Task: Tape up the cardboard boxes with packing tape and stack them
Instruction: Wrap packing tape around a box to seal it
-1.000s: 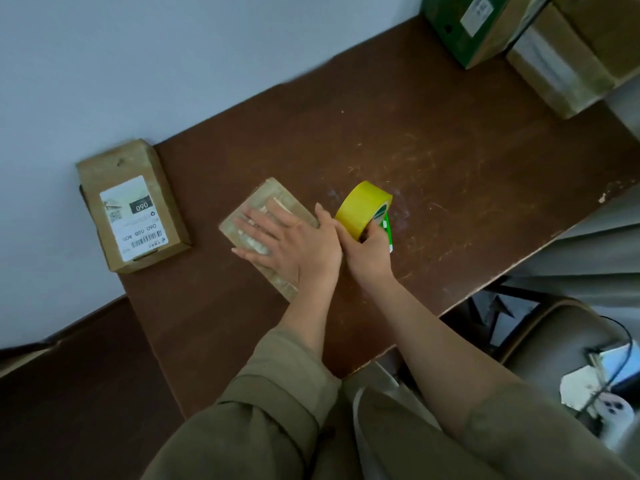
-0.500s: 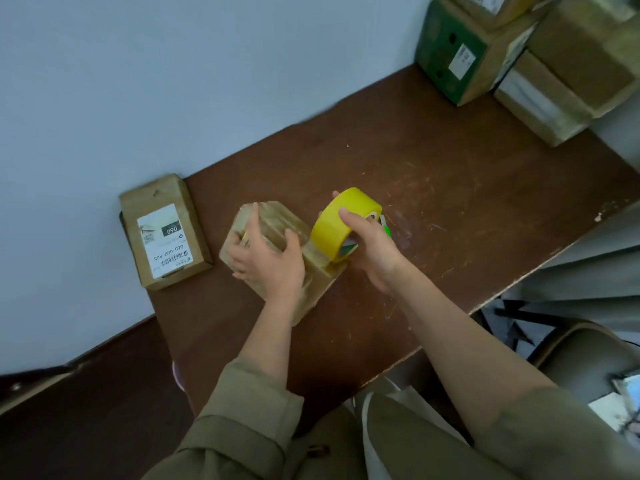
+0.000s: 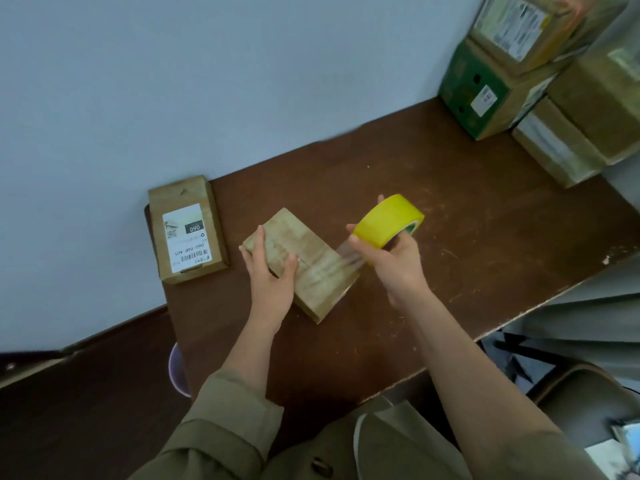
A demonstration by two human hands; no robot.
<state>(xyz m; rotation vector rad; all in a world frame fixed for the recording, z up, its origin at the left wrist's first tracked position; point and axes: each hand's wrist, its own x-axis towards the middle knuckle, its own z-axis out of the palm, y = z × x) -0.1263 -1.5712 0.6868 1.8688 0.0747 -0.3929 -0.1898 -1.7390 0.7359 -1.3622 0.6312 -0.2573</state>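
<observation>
Compared with half a second ago, the tape roll (image 3: 388,221) has risen off the box and moved right, and a clear strip of tape (image 3: 348,252) now spans the gap between them. At far left, a labelled box (image 3: 188,230) lies flat against the wall on the brown table (image 3: 450,237). Just beside it, near the table's middle, sits the small cardboard box (image 3: 304,261), its long axis running diagonally from the far left to the near right. The left hand (image 3: 272,278) grips this box's left end, fingers curled over the far edge and thumb on top. The right hand (image 3: 391,261) holds the yellow roll above the table, thumb and fingers curled round its rim. At far right, several stacked boxes (image 3: 540,84) stand in the table's corner.
</observation>
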